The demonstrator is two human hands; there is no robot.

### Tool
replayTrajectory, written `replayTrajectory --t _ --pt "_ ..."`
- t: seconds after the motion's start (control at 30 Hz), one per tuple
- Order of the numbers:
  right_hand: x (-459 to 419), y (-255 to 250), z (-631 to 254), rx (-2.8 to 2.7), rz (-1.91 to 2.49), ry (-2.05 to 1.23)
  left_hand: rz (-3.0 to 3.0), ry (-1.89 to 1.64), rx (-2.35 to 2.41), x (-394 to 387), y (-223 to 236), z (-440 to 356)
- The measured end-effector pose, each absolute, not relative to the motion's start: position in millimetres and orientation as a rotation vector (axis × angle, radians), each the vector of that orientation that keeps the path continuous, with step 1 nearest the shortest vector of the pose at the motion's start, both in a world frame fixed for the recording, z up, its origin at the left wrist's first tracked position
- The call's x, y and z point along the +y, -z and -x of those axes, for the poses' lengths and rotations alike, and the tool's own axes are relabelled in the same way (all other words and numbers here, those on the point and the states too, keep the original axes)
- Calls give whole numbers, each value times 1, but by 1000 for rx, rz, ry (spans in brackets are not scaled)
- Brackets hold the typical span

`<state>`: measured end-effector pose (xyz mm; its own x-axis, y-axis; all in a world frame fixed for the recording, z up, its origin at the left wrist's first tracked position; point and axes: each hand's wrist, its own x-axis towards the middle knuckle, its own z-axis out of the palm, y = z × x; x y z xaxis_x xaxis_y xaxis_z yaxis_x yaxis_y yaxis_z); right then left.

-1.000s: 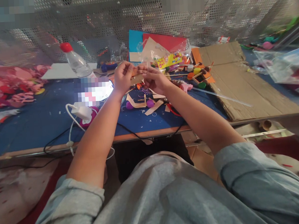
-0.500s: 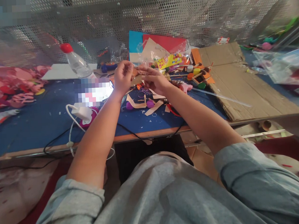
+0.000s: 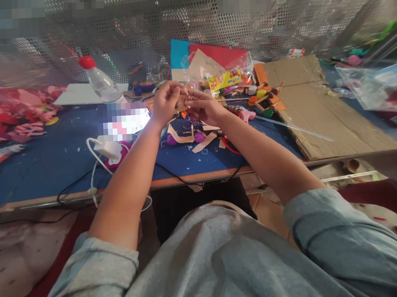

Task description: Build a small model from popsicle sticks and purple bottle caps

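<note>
Above the middle of the blue table [image 3: 66, 168], my left hand [image 3: 166, 101] is closed in a pinch, its fingertips meeting those of my right hand [image 3: 204, 106]. The right hand's fingers are bent and pressed together too. Whatever lies between the fingertips is small and mostly hidden; I cannot make out its kind. Just below the hands are beige paper strips [image 3: 205, 142] and purple lumps [image 3: 174, 139]. A lit phone [image 3: 140, 120] lies left of my left hand. Beyond the right hand rests a clear plastic bag with a yellow label [image 3: 224, 79].
A red-capped bottle [image 3: 102, 82] stands at the back left, near pink cutouts [image 3: 10, 114]. A white charger [image 3: 108, 149] sits in a purple power strip [image 3: 121, 158] with trailing cables. Flattened cardboard [image 3: 336, 119] covers the right. Small orange pieces and pots [image 3: 261, 95] lie beside it.
My hands have drawn slightly closer together, and the left fingers have turned toward the right ones. The things on the table lie as before.
</note>
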<state>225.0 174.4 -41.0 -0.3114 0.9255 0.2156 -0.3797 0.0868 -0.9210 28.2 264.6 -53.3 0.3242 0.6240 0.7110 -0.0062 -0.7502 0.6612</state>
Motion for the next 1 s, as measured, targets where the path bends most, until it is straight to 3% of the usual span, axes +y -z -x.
replayTrajectory --t 0.43,1.0 --pt "166 34 -225 -1162 539 -1624 -1884 -1310 472 259 56 -35" --pt "156 26 -225 -1200 539 -1553 -1902 -1309 474 266 58 -34"
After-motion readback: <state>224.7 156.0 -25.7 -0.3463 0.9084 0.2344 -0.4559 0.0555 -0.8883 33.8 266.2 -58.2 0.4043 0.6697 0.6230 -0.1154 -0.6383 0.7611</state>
